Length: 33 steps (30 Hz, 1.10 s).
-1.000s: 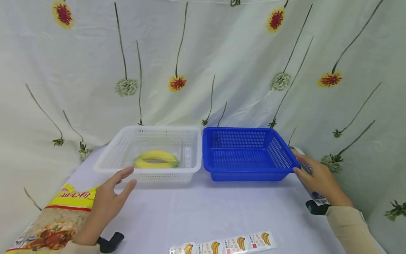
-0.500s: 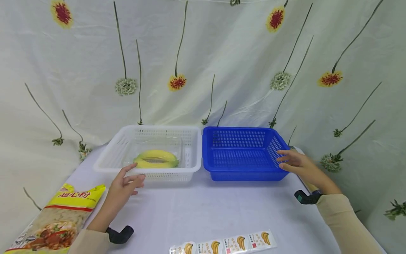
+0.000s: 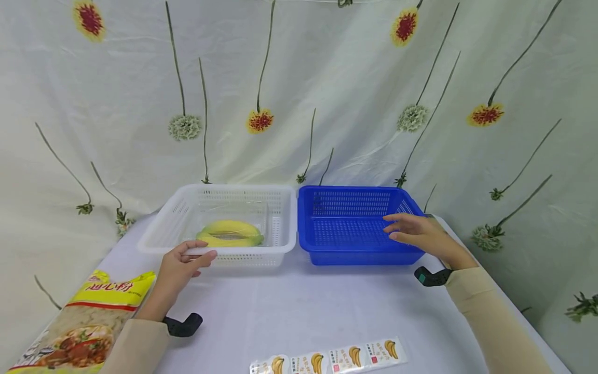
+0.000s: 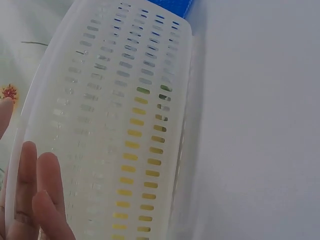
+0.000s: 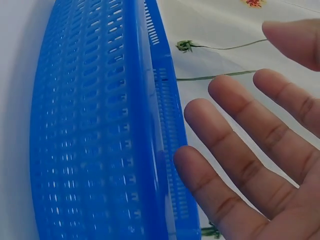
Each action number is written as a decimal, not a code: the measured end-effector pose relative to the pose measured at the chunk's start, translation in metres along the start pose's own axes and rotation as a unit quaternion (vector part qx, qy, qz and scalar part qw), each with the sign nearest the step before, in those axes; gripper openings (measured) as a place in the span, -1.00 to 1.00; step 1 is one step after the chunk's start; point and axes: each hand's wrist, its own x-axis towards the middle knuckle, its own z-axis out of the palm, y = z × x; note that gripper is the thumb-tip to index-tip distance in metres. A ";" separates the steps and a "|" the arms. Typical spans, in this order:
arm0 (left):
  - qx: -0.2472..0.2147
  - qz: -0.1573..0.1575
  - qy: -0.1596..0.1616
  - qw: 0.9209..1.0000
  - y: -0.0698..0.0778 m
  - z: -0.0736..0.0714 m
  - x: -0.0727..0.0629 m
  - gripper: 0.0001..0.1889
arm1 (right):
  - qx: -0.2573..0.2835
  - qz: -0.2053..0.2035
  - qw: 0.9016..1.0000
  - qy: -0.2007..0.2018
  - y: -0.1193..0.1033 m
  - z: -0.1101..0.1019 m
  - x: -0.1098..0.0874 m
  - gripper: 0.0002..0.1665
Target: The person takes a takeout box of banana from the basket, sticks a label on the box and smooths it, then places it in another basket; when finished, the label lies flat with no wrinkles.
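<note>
A white plastic basket stands on the left, holding a clear plastic container with yellow-green bananas in it. At its front rim my left hand grips the edge, with the rim between thumb and fingers. In the left wrist view, curled fingers lie against the basket's outer wall. Beside it is a blue plastic basket with nothing seen inside. My right hand hovers over its right front part, fingers loosely extended and apart from the rim in the right wrist view.
A yellow-topped food bag lies on the left of the white-covered table. A strip of banana-print stickers lies at the front edge. A partly hidden package sits right of the blue basket. A flowered curtain hangs behind.
My right hand has left the package beside the blue basket and moved left over that basket. My left hand has moved right and taken hold of the white basket's front rim.
</note>
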 end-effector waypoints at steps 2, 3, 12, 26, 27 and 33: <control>0.000 -0.004 0.012 1.000 0.001 0.002 0.000 -0.29 | 0.006 0.001 1.000 -0.008 0.000 0.003 0.007 -0.37; -0.002 -0.006 0.019 1.000 0.001 0.003 0.000 -0.30 | 0.011 -0.003 1.000 -0.012 0.000 0.004 0.011 -0.38; -0.033 -0.001 0.051 0.998 -0.001 0.008 0.002 -0.45 | 0.090 -0.021 0.994 -0.049 -0.005 0.016 0.042 -0.39; -0.012 0.003 0.048 0.999 0.000 0.008 0.002 -0.37 | 0.151 0.007 0.986 -0.065 -0.033 0.047 0.080 -0.37; -0.011 0.001 0.048 0.999 0.000 0.009 0.003 -0.36 | 0.158 0.008 0.985 -0.064 -0.034 0.049 0.083 -0.37; -0.008 0.001 0.047 0.999 -0.001 0.008 0.003 -0.36 | 0.186 0.015 0.980 -0.069 -0.041 0.063 0.098 -0.36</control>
